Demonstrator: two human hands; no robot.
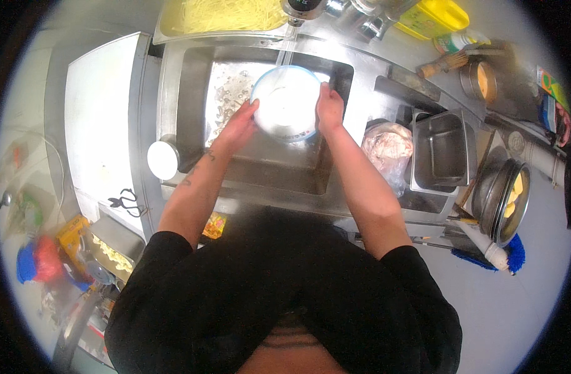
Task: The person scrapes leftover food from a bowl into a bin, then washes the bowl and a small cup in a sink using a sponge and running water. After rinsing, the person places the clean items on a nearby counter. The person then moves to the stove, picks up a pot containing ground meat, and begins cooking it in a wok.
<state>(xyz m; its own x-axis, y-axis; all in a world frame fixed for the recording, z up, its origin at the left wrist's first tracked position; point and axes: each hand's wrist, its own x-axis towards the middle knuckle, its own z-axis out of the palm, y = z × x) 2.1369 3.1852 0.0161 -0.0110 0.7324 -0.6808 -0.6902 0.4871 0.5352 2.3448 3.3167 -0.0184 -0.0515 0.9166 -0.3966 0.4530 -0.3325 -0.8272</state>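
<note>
A round white plate or shallow bowl (285, 105) with a blue rim is held over a stainless steel sink (276, 175). My left hand (241, 124) grips its left edge, the thumb on the rim. On the opposite edge, my right hand (330, 107) has hold of it. Water runs from the faucet (294, 21) onto or just behind the plate's far edge; glare hides exactly where it lands. Wet spots and small bits show on the sink floor left of the plate. The fingers beneath the plate are hidden.
Shredded yellow food fills a metal tray (229, 16) behind the sink. A small white bowl (163, 160) sits at the sink's left rim, near scissors (127, 203) on a white surface. To the right are bagged raw meat (387, 149), a steel pan (440, 149) and stacked metal bowls (503, 201).
</note>
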